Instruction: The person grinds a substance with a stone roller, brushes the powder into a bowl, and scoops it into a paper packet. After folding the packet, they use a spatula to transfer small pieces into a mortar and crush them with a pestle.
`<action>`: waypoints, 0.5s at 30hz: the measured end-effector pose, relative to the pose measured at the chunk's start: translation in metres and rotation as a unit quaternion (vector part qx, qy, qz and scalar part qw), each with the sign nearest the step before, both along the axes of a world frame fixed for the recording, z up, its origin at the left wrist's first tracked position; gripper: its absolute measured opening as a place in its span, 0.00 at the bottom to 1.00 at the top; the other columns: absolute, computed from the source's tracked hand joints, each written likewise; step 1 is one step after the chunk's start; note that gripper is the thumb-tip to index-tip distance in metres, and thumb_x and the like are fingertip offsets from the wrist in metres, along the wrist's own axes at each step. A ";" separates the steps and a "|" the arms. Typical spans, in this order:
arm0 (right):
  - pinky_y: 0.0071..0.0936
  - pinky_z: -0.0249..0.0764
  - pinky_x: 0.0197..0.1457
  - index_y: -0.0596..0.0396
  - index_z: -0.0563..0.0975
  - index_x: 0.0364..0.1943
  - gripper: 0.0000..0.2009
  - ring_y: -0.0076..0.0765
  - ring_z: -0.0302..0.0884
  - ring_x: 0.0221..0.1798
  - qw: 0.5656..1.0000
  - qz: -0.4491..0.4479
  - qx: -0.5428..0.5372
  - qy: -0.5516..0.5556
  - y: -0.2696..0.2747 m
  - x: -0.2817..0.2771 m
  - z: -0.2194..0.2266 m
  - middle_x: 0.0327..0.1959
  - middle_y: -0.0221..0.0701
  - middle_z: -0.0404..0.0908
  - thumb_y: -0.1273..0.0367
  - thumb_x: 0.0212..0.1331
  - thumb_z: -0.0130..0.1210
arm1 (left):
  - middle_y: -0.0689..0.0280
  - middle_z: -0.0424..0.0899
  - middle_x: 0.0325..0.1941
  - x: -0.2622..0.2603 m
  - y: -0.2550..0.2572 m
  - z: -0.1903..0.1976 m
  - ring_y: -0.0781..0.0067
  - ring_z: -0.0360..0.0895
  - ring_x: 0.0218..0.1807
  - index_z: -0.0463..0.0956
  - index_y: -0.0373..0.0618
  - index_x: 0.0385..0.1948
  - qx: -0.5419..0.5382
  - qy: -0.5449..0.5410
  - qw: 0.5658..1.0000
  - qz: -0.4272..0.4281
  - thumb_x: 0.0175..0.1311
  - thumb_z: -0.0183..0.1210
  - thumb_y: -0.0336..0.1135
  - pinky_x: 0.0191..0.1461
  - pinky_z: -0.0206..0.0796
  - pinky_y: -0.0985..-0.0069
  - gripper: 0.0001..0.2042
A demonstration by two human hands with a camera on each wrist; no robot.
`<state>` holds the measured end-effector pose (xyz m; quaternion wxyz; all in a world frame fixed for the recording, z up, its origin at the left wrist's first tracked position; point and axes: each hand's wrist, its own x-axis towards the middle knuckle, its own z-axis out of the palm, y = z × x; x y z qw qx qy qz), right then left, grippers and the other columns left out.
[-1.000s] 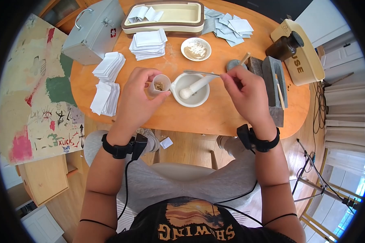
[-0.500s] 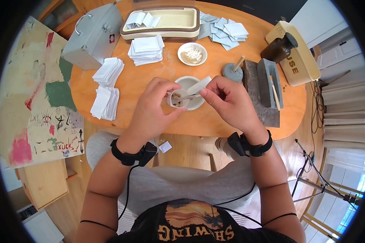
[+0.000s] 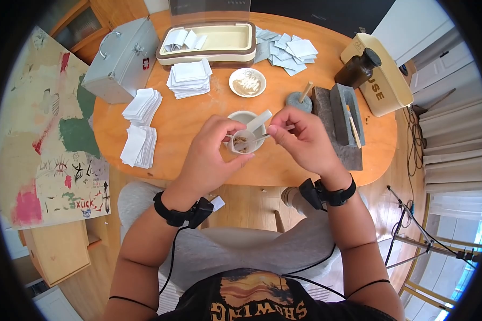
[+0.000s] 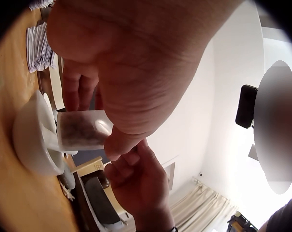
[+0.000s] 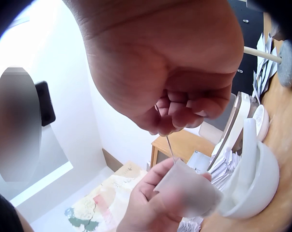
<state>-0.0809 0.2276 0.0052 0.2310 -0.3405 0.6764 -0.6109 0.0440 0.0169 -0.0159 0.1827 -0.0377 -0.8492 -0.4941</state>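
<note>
My left hand [image 3: 211,155] holds a small translucent plastic cup [image 4: 80,133] between thumb and fingers, tilted toward the right hand. Brown pieces [image 3: 240,140] lie inside it. Between thumb and fingertips my right hand [image 3: 302,140] pinches a thin metal spatula [image 5: 170,149], whose far end reaches into the cup. Just behind the cup, a white mortar [image 5: 267,183] stands on the table, partly hidden by cup and hand in the head view. A white pestle [image 3: 259,121] leans in it, its handle toward the right hand.
A dish of pale powder [image 3: 247,92] sits behind the mortar. Folded paper stacks [image 3: 189,79] stand at left, by a metal case [image 3: 122,61]. At right are a round stone with a stick [image 3: 298,102], a grey stone trough [image 3: 346,115], a dark bottle [image 3: 357,69] and a cream bin [image 3: 392,88].
The spatula has gone from above the mortar into the cup. My left hand has brought the cup rightward, over the mortar's near edge; my right hand has come inward. The head view has shifted slightly.
</note>
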 end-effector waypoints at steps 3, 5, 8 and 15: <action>0.16 0.70 0.36 0.57 0.80 0.44 0.05 0.11 0.75 0.34 0.998 -0.060 0.003 -0.009 0.011 -0.014 0.008 0.33 0.20 0.82 0.71 0.77 0.63 | 0.60 0.83 0.52 0.000 0.001 0.000 0.64 0.85 0.53 0.81 0.41 0.53 0.010 -0.010 1.000 0.010 0.55 0.78 0.25 0.56 0.80 0.69 0.23; 0.17 0.70 0.33 0.58 0.80 0.43 0.06 0.13 0.76 0.32 0.981 -0.177 -0.072 -0.043 0.011 -0.028 0.012 0.30 0.22 0.82 0.70 0.77 0.63 | 0.60 0.83 0.52 0.000 -0.001 -0.001 0.64 0.85 0.53 0.81 0.41 0.53 0.007 -0.014 1.000 0.013 0.55 0.78 0.25 0.56 0.80 0.69 0.23; 0.18 0.71 0.31 0.60 0.80 0.41 0.08 0.15 0.76 0.29 0.976 -0.217 -0.027 -0.016 0.002 -0.044 0.005 0.28 0.23 0.83 0.69 0.77 0.63 | 0.60 0.83 0.52 0.000 -0.003 0.001 0.64 0.85 0.54 0.80 0.41 0.53 0.002 -0.022 1.000 0.011 0.55 0.77 0.25 0.56 0.80 0.69 0.23; 0.30 0.83 0.38 0.63 0.84 0.47 0.13 0.31 0.88 0.32 0.966 -0.178 0.181 0.048 -0.056 -0.099 -0.063 0.34 0.36 0.91 0.65 0.71 0.65 | 0.59 0.81 0.52 0.001 -0.007 -0.001 0.59 0.84 0.52 0.79 0.44 0.54 0.001 -0.024 1.000 0.005 0.58 0.77 0.29 0.55 0.79 0.64 0.22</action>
